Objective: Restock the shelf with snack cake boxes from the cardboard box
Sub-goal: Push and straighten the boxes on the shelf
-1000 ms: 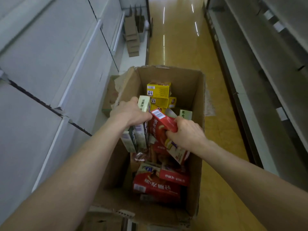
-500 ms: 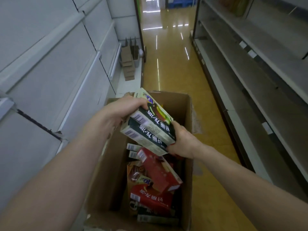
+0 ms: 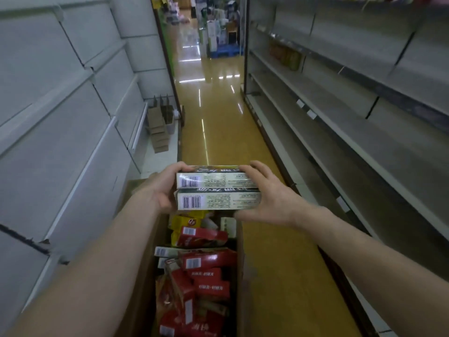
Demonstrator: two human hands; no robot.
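left hand [image 3: 160, 190] | right hand [image 3: 272, 198] | both grip stacked boxes [image 3: 218, 193]

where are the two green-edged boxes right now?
Head view, centre: the two stacked boxes are held between the left hand and right hand, above the cardboard box.

A: Item one, the upper green box [image 3: 216, 179] of the stacked pair: any text?
B: A barcode at the left end of its near side; the fine print beside it is too small to read.

A: The lower green box [image 3: 218, 201]?
B: The same, barcode and blurred print. Large white Chinese characters on its top edge, not legible.

A: The red boxes [image 3: 211, 280] in the cardboard box [image 3: 136, 263]?
B: White barcode labels and white Chinese lettering, unreadable.
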